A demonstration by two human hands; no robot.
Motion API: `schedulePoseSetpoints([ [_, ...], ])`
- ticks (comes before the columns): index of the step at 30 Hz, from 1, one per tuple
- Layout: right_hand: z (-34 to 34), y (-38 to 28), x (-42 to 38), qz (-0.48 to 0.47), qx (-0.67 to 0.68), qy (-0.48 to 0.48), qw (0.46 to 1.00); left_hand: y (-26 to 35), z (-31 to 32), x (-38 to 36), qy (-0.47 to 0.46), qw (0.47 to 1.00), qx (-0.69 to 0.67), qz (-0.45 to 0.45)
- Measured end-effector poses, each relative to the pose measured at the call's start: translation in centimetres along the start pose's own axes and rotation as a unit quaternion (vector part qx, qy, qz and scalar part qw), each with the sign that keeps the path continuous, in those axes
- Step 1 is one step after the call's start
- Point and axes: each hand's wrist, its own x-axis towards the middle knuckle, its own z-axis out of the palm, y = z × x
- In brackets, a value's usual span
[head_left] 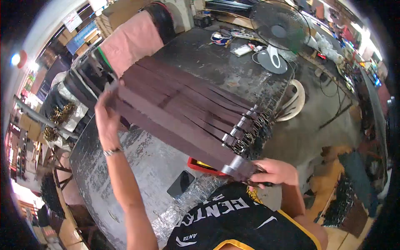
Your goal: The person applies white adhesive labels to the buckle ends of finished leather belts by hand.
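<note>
A dark brown belt (175, 125) stretches diagonally between my two hands, above a row of similar belts. My left hand (107, 121) is at its far end, the fingers closed on the strap and somewhat blurred. My right hand (277, 171) grips the buckle end close to my body; a silvery band wraps the strap just beside the fingers, which hide most of the buckle. The other brown belts (162, 81) lie side by side on the dark table (121, 154), with silvery bands and metal buckles (250, 133) lined up at their right ends.
A black phone (181, 184) and a red tray (202, 165) are near the table's front edge. A fan (279, 31) stands at the back right, by a white tape roll (293, 102). Pink material (131, 39) lies at the back left. Brass-coloured pieces (60, 114) sit at the left.
</note>
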Motion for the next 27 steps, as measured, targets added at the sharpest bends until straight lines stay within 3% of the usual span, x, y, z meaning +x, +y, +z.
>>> schedulePoseSetpoints([
  [4,-1.5,1.7,-4.8,0.029,-0.011,0.018,0.999,8.6,3.5,4.9,-0.025,0.998,-0.016,0.057],
  [11,-4.4,2.4,-6.7,-0.061,0.05,0.016,0.997,17.2,12.7,3.2,-0.164,0.978,-0.007,0.128],
  [16,-5.8,3.9,-5.8,-0.097,0.161,0.048,0.981,16.6,20.3,3.3,-0.26,0.959,-0.021,0.109],
  [18,-5.6,2.2,-4.8,-0.09,0.203,0.089,0.971,15.0,22.4,5.5,-0.283,0.955,-0.028,0.082],
  [20,-6.7,2.5,-3.2,-0.107,0.164,0.129,0.972,12.7,22.9,10.0,-0.296,0.954,-0.028,0.042],
  [22,-7.5,1.5,-1.8,-0.116,0.124,0.189,0.967,10.3,22.4,15.1,-0.137,0.99,-0.008,-0.006],
  [27,-10.3,-0.1,1.3,-0.124,0.1,0.215,0.964,9.8,23.6,21.5,-0.151,0.985,0.082,0.019],
])
